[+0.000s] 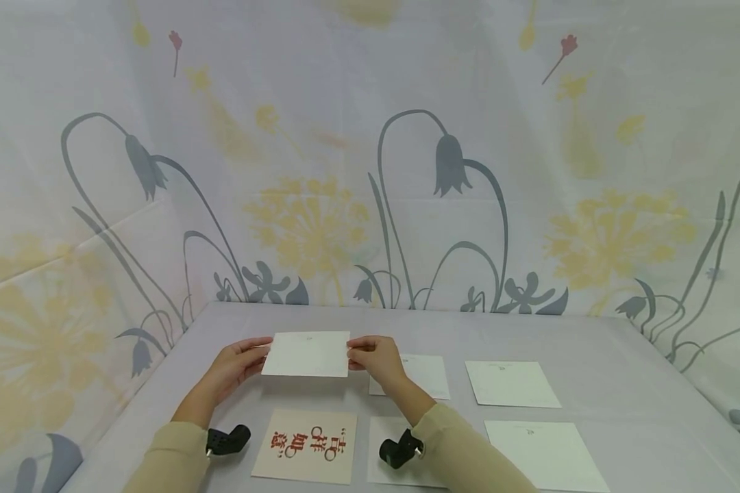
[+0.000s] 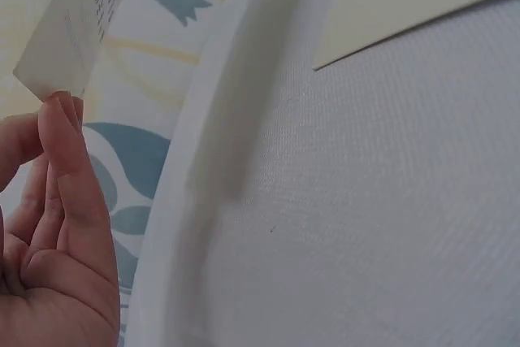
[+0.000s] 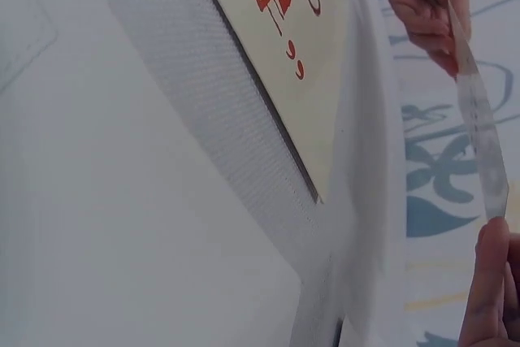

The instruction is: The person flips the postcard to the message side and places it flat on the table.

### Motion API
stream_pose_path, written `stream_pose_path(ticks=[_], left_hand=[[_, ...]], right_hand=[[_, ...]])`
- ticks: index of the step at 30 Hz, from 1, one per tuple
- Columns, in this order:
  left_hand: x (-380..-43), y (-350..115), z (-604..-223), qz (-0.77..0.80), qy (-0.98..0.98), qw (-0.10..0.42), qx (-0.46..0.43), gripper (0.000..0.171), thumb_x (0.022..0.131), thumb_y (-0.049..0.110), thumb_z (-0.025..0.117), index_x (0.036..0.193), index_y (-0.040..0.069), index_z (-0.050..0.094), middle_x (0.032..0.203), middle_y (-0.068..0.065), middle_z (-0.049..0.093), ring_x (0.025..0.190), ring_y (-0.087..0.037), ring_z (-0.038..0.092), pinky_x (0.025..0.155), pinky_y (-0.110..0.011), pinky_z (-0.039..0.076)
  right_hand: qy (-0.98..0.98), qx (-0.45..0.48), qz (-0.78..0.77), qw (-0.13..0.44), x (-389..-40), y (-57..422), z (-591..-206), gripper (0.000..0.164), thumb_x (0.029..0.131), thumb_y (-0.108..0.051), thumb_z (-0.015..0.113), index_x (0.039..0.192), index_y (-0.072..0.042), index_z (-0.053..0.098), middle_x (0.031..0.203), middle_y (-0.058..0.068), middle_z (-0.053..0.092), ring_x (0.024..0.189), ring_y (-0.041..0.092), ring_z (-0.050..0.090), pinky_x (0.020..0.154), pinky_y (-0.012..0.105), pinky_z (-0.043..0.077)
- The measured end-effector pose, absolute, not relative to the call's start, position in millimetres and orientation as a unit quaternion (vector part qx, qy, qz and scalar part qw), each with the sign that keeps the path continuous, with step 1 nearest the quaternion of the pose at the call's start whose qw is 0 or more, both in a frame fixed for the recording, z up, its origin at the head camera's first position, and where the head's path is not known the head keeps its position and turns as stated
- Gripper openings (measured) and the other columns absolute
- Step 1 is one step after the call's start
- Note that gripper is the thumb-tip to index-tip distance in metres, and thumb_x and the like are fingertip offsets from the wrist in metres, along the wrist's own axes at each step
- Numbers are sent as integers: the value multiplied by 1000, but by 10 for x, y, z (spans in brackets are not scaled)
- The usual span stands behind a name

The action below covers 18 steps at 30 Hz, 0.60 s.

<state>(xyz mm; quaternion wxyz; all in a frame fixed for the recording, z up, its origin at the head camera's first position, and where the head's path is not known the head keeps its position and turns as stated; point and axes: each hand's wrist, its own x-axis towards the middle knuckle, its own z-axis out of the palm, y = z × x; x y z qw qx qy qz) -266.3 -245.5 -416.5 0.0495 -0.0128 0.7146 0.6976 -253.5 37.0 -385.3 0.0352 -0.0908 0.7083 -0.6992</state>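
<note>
A white card [image 1: 306, 355] is held up above the table, one hand at each side. My left hand [image 1: 237, 366] pinches its left edge between thumb and fingers. At the opposite edge my right hand [image 1: 379, 359] pinches it too. Seen from the left wrist, the underside of the held card [image 2: 69, 38] carries small dark print near the left fingertips. The right wrist view shows this card [image 3: 483, 136] almost edge-on between both hands. Below it on the table lies a cream card with red characters [image 1: 308, 445], upside down to me.
White cards lie to the right: one partly behind my right hand [image 1: 425, 373], a second card [image 1: 512, 383] farther right, and a third card [image 1: 545, 452] nearer me. My right sleeve [image 1: 469, 445] covers part of another card [image 1: 382, 438]. Flower-patterned cloth [image 1: 345, 137] hangs behind the table.
</note>
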Motion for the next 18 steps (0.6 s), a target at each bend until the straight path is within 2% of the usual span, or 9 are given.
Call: stream_pose_path(ticks=[3, 6, 11, 18], left_hand=[[-2679, -2432, -4171, 679, 733, 43, -27, 47, 92, 13, 60, 130, -10, 46, 92, -1, 64, 78, -9, 60, 69, -21, 52], [-2687, -2407, -4176, 657, 753, 39, -28, 48, 91, 16, 61, 130, -9, 47, 98, -5, 64, 80, -11, 60, 69, -23, 52], [-2694, -2380, -4172, 632, 774, 29, -11, 48, 89, 9, 62, 131, -8, 46, 108, -11, 61, 83, -12, 60, 71, -27, 52], [-2693, -2356, -4162, 578, 816, 15, -21, 57, 79, 2, 70, 131, -4, 48, 119, -22, 53, 84, -15, 58, 69, -28, 52]], right_hand=[[706, -87, -702, 33, -2521, 356, -3858, 23, 83, 11, 59, 106, 18, 59, 83, 19, 64, 62, 14, 64, 65, 31, 56], [706, -82, -703, 28, -2528, 346, -3882, 31, 83, 11, 59, 113, 17, 56, 84, 21, 64, 62, 15, 64, 63, 31, 56], [705, -78, -704, 24, -2642, 323, -4056, 33, 83, 11, 60, 115, 15, 54, 82, 16, 64, 63, 18, 65, 62, 32, 56], [725, -71, -685, 25, -2726, 278, -4207, 38, 80, 10, 64, 117, 9, 56, 80, 10, 60, 62, 15, 63, 60, 30, 56]])
